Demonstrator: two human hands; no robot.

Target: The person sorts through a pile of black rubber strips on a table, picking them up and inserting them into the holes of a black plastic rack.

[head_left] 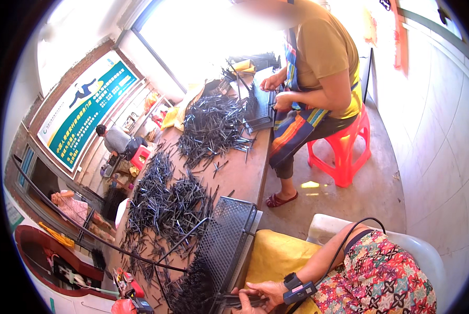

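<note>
Black perforated plastic rack (228, 238): flat rectangular grid of small holes, tilted, lower edge toward the wearer's lap, upper edge leaning over the brown wooden table (245, 172). A dense tuft of thin black sticks (195, 290) bristles out of its lower left part.

Right hand (268, 292): at the bottom edge of the view, fingers curled loosely about a small bundle of thin black rods (245, 300) lying roughly level, just below the rack's lower corner. How tightly they close cannot be read. A black strap with a blue device (299, 289) sits on this wrist, a black cable running up the forearm.

Left hand (243, 309): only its upper part shows at the frame's lower edge, touching the same bundle; grip state cannot be told.

Rack lies just above and to the left of both hands, its base close to the fingers.

Table carries scattered heaps of loose black sticks (166, 201). Opposite, a second person on a red plastic stool (344, 152) handles another black rack (260, 104).
</note>
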